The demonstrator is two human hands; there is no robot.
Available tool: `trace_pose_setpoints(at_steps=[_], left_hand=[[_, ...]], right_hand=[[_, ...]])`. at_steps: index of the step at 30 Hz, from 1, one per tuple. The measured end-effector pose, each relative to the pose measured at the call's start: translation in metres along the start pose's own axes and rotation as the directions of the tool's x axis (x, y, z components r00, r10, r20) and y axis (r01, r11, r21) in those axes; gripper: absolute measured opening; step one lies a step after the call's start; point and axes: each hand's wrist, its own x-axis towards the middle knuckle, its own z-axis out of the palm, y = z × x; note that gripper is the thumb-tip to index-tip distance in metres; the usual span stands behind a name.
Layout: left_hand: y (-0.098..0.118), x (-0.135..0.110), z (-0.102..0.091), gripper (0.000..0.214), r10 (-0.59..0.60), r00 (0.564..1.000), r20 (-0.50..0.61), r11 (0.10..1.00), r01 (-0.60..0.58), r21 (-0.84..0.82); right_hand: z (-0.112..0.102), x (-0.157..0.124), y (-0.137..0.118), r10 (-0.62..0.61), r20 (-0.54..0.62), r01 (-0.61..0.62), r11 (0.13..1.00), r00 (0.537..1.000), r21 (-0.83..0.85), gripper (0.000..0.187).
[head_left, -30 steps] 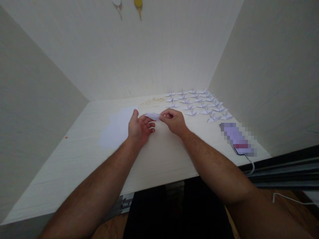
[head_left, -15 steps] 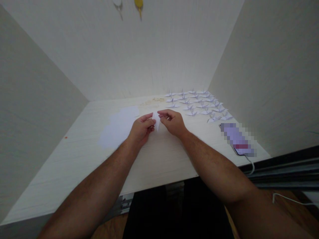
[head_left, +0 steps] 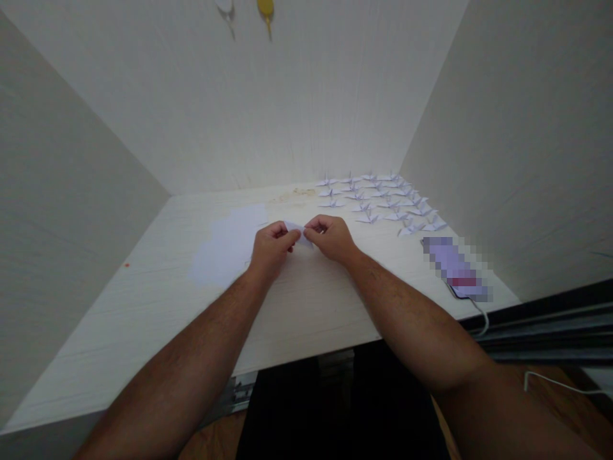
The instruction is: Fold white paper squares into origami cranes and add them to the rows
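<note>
Between my two hands is a small piece of folded white paper (head_left: 303, 239), held just above the table. My left hand (head_left: 274, 245) pinches its left side, thumb on top. On the other side, the thumb and fingers of my right hand (head_left: 330, 236) are closed on its right part. Fingers cover much of the paper, so its exact fold is hard to make out. Left of my left hand, white paper sheets (head_left: 227, 246) lie spread on the table. Several folded white paper cranes (head_left: 366, 207) stand in rows at the back right.
The white table (head_left: 306, 319) is closed in by walls at the back and both sides. A phone (head_left: 454, 268), blurred out, lies at the right edge with a white cable (head_left: 484, 319) attached. Two hooks, one yellow (head_left: 265, 9), are on the back wall.
The folded paper has turned from pointing down toward me to lying slantwise between my hands. My left fingers have curled in, and both thumbs are now nearer each other.
</note>
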Motion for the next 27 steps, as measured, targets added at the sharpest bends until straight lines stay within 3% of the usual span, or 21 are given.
trace_pose_setpoints(at_steps=[9,16,21,27], left_hand=[[0.012,-0.005,0.000,0.014,-0.059,0.998,0.027,0.986,0.054,0.160],[0.012,-0.004,0.001,0.017,-0.072,0.997,0.001,0.981,0.071,0.181],[0.008,-0.004,0.004,0.017,-0.136,0.990,-0.046,0.986,0.140,0.095],[-0.003,0.000,0.003,0.016,-0.157,0.987,-0.018,0.986,0.156,-0.056]], right_hand=[[0.000,0.000,0.006,-0.054,0.034,0.057,0.996,0.998,-0.075,0.010],[0.003,-0.001,0.013,-0.110,0.044,0.112,0.992,0.993,-0.052,0.010],[0.000,-0.003,0.010,-0.208,0.031,0.211,0.964,0.978,-0.163,0.010],[-0.002,-0.003,0.007,-0.276,0.086,0.288,0.934,0.957,-0.212,0.012]])
